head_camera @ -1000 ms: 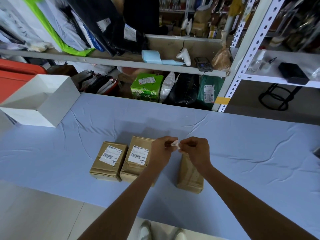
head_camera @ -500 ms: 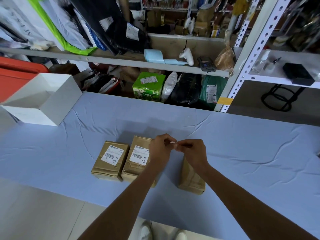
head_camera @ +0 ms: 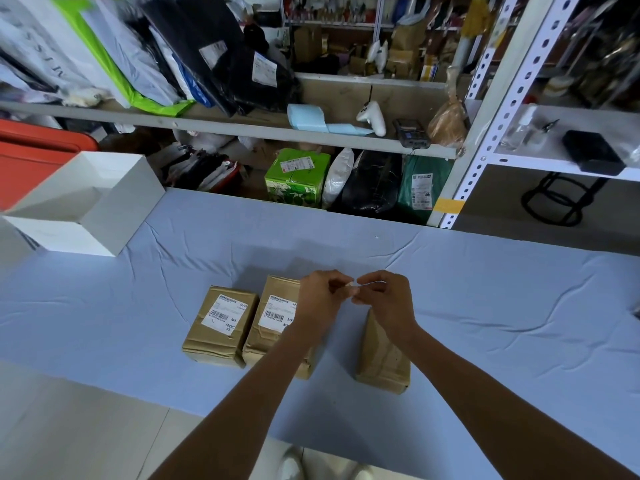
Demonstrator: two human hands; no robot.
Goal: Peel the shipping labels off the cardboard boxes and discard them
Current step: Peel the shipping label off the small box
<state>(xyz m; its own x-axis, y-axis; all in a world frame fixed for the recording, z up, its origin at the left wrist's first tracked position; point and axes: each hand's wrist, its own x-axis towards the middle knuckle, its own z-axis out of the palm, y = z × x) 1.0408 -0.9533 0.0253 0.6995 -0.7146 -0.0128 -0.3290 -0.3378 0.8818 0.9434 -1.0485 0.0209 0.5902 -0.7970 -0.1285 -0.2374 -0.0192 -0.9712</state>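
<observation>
1. The left hand (head_camera: pixel 320 299) and right hand (head_camera: pixel 384 303) pinch a small crumpled label (head_camera: pixel 350 286) between their fingertips, well right of the white bin (head_camera: pixel 138 202).
2. The bin, probably the discard spot, lies leftward and farther back; the left hand is nearer.

A table (head_camera: pixel 502 341) covered by a wrinkled pale blue cloth (head_camera: pixel 114 306) carried three brown cardboard boxes near its front edge. The left box (head_camera: pixel 221 329) and the middle box (head_camera: pixel 272 327) stood just beside each other, while the right box (head_camera: pixel 382 358) lay apart from them. An open white box (head_camera: pixel 104 216) sat on the cloth at its far left end.
</observation>
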